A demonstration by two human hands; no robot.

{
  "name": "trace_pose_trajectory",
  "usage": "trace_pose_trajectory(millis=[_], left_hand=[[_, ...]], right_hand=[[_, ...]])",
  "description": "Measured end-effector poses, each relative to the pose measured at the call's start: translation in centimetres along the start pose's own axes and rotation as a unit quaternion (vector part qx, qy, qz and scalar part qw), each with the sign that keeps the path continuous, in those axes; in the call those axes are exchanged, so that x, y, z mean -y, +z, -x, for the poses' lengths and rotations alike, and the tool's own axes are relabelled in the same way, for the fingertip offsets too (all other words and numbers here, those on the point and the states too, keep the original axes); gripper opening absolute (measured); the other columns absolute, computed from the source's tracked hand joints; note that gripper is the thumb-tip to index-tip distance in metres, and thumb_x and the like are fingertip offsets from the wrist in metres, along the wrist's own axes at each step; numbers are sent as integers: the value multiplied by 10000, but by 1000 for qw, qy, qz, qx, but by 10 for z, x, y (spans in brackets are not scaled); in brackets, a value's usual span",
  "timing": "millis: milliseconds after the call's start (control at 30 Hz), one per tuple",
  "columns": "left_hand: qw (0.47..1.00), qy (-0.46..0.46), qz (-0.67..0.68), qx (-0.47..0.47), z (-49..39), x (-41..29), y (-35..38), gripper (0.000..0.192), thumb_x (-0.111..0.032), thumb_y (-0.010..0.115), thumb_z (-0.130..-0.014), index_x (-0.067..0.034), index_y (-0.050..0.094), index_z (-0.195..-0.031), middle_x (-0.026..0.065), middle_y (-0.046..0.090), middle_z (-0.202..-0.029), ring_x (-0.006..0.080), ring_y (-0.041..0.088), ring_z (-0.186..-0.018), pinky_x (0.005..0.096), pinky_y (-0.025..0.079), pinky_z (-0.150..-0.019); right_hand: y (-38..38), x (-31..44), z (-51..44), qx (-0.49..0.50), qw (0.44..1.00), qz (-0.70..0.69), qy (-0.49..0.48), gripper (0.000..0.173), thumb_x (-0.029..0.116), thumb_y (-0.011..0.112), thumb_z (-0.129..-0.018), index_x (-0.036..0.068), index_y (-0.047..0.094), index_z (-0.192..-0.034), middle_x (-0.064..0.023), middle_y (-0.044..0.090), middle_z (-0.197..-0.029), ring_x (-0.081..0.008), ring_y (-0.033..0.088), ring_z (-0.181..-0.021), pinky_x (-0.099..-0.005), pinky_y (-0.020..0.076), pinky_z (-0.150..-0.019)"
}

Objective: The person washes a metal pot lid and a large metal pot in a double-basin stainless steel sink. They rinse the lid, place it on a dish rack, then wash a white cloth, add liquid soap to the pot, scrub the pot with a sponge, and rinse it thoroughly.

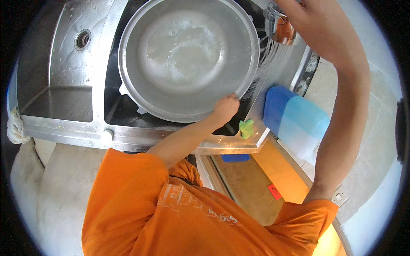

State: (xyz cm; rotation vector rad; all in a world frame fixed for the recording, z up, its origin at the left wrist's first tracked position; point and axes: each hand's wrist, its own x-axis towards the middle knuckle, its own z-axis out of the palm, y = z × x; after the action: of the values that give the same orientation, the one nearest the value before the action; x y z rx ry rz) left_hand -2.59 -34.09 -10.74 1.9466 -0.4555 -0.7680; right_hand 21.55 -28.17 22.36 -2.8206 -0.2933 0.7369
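Note:
A large round aluminium pot (235, 68) with lugs on its outer wall sits in the right basin of a steel double sink. Cloudy water with a little foam covers its bottom. My left hand (226, 108) is closed around the near right rim of the pot. At the top edge my right hand (299, 9) is partly cut off, close to a polished metal fitting or vessel (280, 27). Thin streams of water (270, 52) run down from that metal piece, beside the pot. Whether my right fingers grip it is hidden.
The left sink basin (69, 65) has a round drain (82, 39). On the near right corner lies a green cloth or sponge (246, 128). A blue plastic container (294, 112) stands right of the sink. A white cloth (16, 128) hangs at the left edge.

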Motion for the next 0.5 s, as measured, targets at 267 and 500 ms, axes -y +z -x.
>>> trace_pose_trajectory(millis=[267, 500], left_hand=[[982, 3, 107, -153, -54, -2, 15, 192, -55, 467, -885, 40, 598, -988, 264, 602, -1015, 427, 599, -945, 501, 496, -838], [988, 6, -70, 138, 95, 75, -42, 196, -192, 555, -916, -53, 644, -1021, 201, 661, -811, 390, 654, -775, 500, 530, -730]], right_hand=[[27, 45, -4, -49, 996, 55, 49, 221, 144, 461, -949, -67, 525, -926, -127, 607, -697, -193, 642, -586, -330, 535, -576], [22, 48, 8, -20, 999, -5, 48, 252, 176, 492, -934, -74, 525, -926, -131, 608, -702, -183, 642, -594, -309, 520, -569]])
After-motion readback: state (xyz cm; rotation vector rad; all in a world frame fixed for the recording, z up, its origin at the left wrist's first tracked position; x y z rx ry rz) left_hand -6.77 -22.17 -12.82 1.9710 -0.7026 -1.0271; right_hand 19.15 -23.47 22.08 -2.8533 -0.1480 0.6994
